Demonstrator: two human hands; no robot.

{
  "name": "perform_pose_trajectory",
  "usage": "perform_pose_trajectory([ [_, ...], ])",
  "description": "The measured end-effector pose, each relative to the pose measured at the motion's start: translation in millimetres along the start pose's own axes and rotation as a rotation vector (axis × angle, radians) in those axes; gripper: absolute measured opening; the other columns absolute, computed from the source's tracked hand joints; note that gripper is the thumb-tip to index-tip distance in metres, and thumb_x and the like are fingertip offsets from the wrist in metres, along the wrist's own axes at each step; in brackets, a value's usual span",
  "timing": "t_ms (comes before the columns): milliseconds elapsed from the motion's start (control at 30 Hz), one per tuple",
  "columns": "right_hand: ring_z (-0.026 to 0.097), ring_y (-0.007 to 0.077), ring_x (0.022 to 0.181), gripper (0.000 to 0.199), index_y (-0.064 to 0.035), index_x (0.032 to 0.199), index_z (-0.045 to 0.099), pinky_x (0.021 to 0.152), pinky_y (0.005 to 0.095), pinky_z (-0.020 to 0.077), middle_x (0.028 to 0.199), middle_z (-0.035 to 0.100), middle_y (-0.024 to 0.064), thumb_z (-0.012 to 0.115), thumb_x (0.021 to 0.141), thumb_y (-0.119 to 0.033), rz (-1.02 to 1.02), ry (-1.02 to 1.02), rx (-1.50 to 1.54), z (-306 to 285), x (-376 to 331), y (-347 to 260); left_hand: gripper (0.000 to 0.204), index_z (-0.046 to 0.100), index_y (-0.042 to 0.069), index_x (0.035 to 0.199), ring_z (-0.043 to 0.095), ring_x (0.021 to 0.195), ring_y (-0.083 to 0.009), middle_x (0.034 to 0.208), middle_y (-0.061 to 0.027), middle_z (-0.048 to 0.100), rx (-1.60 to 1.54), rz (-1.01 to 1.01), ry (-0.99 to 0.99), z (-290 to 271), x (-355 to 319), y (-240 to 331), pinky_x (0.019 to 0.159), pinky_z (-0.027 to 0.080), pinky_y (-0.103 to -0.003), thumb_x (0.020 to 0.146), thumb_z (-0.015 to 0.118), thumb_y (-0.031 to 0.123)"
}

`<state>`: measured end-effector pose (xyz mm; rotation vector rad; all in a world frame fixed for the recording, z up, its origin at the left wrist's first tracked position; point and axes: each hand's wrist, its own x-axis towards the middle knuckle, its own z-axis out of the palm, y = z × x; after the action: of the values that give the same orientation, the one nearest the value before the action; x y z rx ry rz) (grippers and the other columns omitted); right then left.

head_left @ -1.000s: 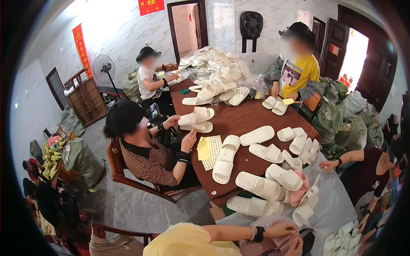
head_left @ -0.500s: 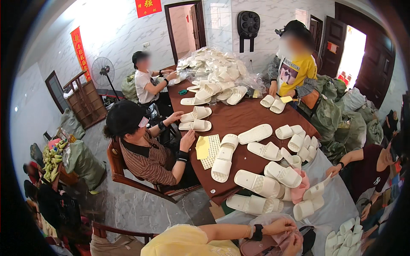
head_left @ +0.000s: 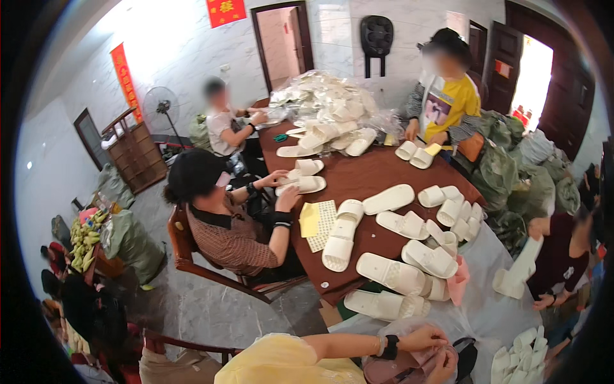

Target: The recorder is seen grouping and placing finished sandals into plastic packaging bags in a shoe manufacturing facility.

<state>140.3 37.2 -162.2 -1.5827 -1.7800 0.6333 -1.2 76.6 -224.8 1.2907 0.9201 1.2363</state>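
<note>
Low in the view, my left hand (head_left: 423,338), with a black band at the wrist, pinches the edge of a clear plastic bag (head_left: 384,333). My right hand (head_left: 442,366), close beside it, has its fingers closed on the same bag edge. Inside the bag are pink slippers (head_left: 391,370), partly covered by plastic and my hands. Just beyond the bag, cream slippers (head_left: 387,306) lie on the table's near edge, next to a pink piece (head_left: 458,281) that is mostly hidden.
A brown-covered table (head_left: 358,182) carries several cream slippers and a heap of bagged ones (head_left: 326,96). A seated person (head_left: 224,233) handles slippers at the left; another (head_left: 441,102) stands across. At the right, a person holds cream slippers (head_left: 517,269). Sacks (head_left: 531,192) stand behind.
The person at the right has lifted a pair of cream slippers off the table, toward the right. The seated person's hands have shifted over the slippers. My hands stay at the bag edge.
</note>
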Motion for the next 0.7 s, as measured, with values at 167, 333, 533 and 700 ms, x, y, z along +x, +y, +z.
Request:
perform_pose_trajectory([
  [167,0.055,0.0327,0.092,0.032,0.0013,0.106,0.054,0.082,0.0381,0.0417,0.098,0.06,0.0184,0.05,0.087,-0.023,0.097,0.043,0.071,1,-8,15,0.015,0.062,0.006,0.085,0.056,0.074,-0.0251,0.074,-0.0107,0.059,0.501,0.145,0.196,8,-32,48,0.069,0.044,-0.033,0.073,0.057,0.014],
  [333,0.054,0.0299,0.087,0.028,-0.0004,0.104,0.054,0.077,0.036,0.042,0.093,0.058,0.0162,0.051,0.087,-0.022,-0.165,0.024,0.427,110,50,55,0.019,0.063,0.005,0.082,0.056,0.068,-0.0218,0.072,-0.0098,0.06,0.396,0.168,0.095,14,-48,112,0.062,0.044,-0.033,0.075,0.061,0.022],
  [533,0.053,0.0256,0.079,0.022,-0.003,0.101,0.054,0.07,0.0327,0.0425,0.086,0.056,0.0129,0.052,0.086,-0.019,-0.502,-0.077,0.774,210,160,112,0.026,0.062,0.004,0.084,0.057,0.064,-0.0159,0.075,-0.0088,0.063,0.113,0.005,0.166,41,-26,10,0.055,0.044,-0.03,0.072,0.066,0.027],
  [700,0.052,0.0221,0.073,0.017,-0.0052,0.099,0.054,0.064,0.03,0.0429,0.08,0.054,0.0102,0.053,0.086,-0.017,-0.692,-0.146,0.974,265,261,144,0.027,0.062,0.004,0.084,0.057,0.064,-0.0179,0.075,-0.0093,0.063,0.224,0.066,0.171,33,-19,-15,0.056,0.044,-0.031,0.074,0.066,0.028],
])
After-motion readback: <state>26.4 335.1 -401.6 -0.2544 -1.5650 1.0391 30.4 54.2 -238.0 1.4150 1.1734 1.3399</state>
